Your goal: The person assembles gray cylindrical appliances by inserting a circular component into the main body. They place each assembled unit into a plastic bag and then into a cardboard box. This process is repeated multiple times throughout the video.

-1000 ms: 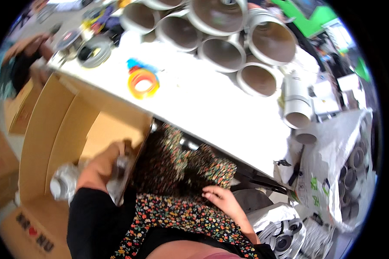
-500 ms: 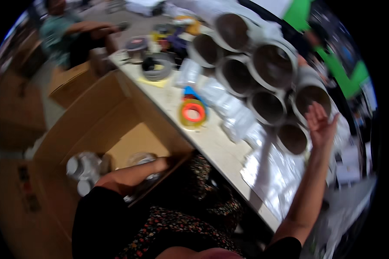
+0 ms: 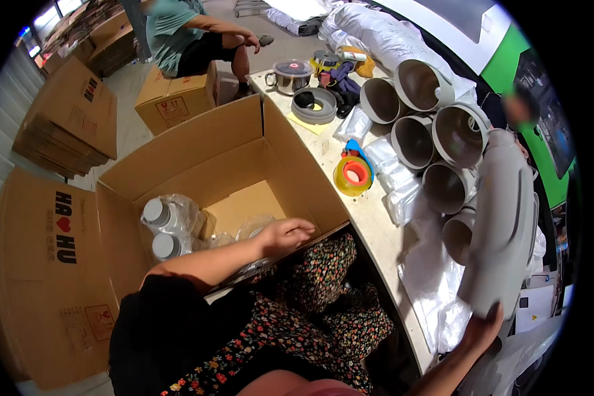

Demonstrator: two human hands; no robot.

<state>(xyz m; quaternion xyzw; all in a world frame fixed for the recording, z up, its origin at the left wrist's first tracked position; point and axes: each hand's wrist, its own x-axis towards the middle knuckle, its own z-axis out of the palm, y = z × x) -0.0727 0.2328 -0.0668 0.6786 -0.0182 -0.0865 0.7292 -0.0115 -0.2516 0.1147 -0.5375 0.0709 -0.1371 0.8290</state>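
Observation:
Low at the right, my right hand [image 3: 483, 331] has its fingers closed on the lower end of a long grey plastic cylinder [image 3: 498, 224], raised and tilted in front of a stack. That stack is several open-ended grey cylinders [image 3: 414, 141] lying on their sides, mouths toward me. Over the near wall of an open cardboard box [image 3: 204, 142] rests my left forearm. My left hand [image 3: 287, 236] holds nothing, its fingers loosely stretched out. Inside the box are grey-lidded containers [image 3: 168, 224] in clear plastic bags. Flat clear plastic bags [image 3: 429, 284] lie on the table beside the stack.
On the white table [image 3: 376, 254] are a yellow tape roll [image 3: 354, 175] on a blue dispenser, a lidded steel mug [image 3: 292, 76] and a grey ring [image 3: 315, 105]. Flattened cartons [image 3: 66, 119] stand at left. A person [image 3: 185, 39] sits on a carton behind.
My right hand has gone from open beside the stack to gripping a grey cylinder, now tilted nearer me. My left hand has risen over the box's near wall. The view has shifted.

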